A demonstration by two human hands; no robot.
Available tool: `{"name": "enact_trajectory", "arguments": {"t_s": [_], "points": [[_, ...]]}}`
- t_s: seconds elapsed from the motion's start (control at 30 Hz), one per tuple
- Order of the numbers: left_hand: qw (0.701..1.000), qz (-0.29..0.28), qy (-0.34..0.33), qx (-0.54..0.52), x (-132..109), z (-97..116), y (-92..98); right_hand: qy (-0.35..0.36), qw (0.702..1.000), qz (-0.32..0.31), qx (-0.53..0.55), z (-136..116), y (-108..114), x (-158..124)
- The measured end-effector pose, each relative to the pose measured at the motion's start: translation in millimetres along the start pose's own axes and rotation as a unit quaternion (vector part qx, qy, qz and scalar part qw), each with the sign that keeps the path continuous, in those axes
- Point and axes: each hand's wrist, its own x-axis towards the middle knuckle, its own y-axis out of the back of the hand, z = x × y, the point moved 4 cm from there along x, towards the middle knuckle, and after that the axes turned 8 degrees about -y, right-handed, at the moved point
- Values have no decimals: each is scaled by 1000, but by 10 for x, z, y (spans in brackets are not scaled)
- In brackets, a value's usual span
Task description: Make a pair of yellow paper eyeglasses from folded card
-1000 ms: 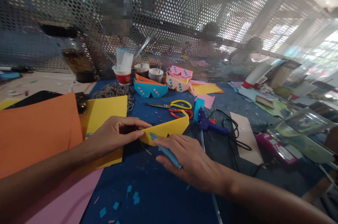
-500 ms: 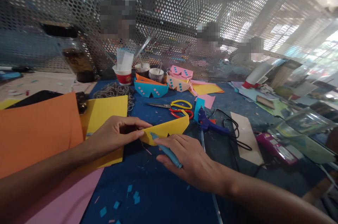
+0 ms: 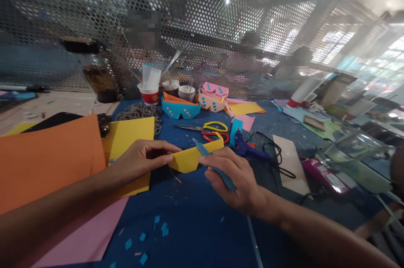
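My left hand [image 3: 151,155] pinches the left end of a folded yellow paper piece [image 3: 186,161], cut like a pair of glasses with a notch for the nose. In my right hand [image 3: 232,175] is a blue pen-like tool [image 3: 221,172], closed in the fingers, its tip pointing up and left over the yellow paper's top edge. Whether that tip touches the paper I cannot tell. Just behind the paper lie scissors [image 3: 216,126] with yellow and red handles. To their right rests a blue glue gun [image 3: 249,148] with a black cord.
Blue paper glasses [image 3: 181,109] and pink ones [image 3: 215,89] stand at the back near a paper cup [image 3: 149,94]. Orange sheets [image 3: 50,154] and yellow sheets [image 3: 132,133] lie at left. Small blue paper squares [image 3: 143,237] are scattered in front. A perforated metal screen [image 3: 195,28] rises behind.
My right hand has moved right and back from the yellow paper's left part, carrying the blue tool, whose tip now points higher. My left hand keeps its hold.
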Motion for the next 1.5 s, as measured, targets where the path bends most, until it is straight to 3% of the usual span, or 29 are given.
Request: {"name": "enact_trajectory", "arguments": {"t_s": [0.23,0.47,0.63,0.77,0.97,1.17,1.5], "points": [[997,18,-41,67,-16,138,22,-12,998,69,-2,117,144,10],[974,101,-85,187,-78,409,156,-33,994,105,-12,243,254,21],[931,182,-81,306,-385,477,410,-31,992,121,-34,331,279,38],[911,189,-55,362,-684,372,484,-32,990,132,-48,395,296,50],[906,158,-48,390,-793,278,416,-64,988,109,-84,487,237,73],[904,162,-48,393,-815,301,434,-152,980,42,-121,687,107,98],[911,181,-52,368,-834,253,494,-161,976,-15,-147,773,-52,77]]}}
